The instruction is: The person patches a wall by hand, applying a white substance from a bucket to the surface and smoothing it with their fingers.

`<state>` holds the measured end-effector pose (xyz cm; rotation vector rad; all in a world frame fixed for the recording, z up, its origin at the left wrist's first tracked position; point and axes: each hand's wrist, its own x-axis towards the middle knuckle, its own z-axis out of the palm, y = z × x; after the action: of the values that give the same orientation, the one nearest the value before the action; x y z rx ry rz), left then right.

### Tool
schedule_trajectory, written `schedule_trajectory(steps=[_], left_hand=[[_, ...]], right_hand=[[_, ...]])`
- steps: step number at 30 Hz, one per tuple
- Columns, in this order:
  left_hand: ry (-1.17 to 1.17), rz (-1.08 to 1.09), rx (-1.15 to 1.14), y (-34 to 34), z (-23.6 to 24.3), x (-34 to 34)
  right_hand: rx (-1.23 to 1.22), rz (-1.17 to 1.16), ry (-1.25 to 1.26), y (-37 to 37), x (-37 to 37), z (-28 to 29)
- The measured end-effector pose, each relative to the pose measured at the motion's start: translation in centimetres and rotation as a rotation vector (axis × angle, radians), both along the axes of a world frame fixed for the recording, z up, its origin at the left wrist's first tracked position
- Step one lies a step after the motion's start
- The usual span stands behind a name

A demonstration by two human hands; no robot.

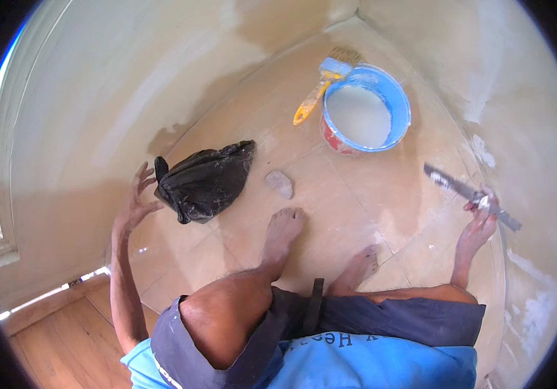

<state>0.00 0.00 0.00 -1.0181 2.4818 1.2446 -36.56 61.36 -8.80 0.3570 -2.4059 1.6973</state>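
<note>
My left hand (139, 200) is open, its fingers spread and curved beside a black plastic bag (208, 183) on the floor. The thumb comes close to the bag's edge; I cannot tell whether it touches. On the right, my right hand (481, 219) is closed around a long, flat grey blade (450, 181) smeared with white, held near the right wall. A blue bucket (401, 117) of whitish liquid stands at the far middle. Across its left rim lies a wide paintbrush (317, 94) with a yellow handle, bristles pointing away from me.
A small greyish flat lump (279, 184) lies on the tiled floor (362, 214) between the bag and the bucket. My bare feet (283, 235) are just nearer. Walls (129, 97) with white patches meet in the far corner. Wooden flooring (64, 337) begins at the near left.
</note>
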Motion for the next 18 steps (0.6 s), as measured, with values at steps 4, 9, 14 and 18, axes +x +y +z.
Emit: schedule_trajectory(steps=[4,9,14,18], left_hand=[[-0.052,0.078,-0.072,0.4,1.4,-2.4],[0.194,-0.086,-0.458,6.2,6.2,-13.2],[0.267,-0.253,-0.200,13.5,-1.1,-24.0],[0.256,-0.160,0.051,16.4,-5.9,-28.5]], right_hand=[[0.075,0.046,0.096,-2.1,-3.8,10.3],[0.130,0.330,-0.097,-8.5,-8.2,15.9],[0.256,0.577,-0.229,-16.6,-11.0,14.5],[0.410,0.639,-0.161,-19.1,-13.1,9.9]])
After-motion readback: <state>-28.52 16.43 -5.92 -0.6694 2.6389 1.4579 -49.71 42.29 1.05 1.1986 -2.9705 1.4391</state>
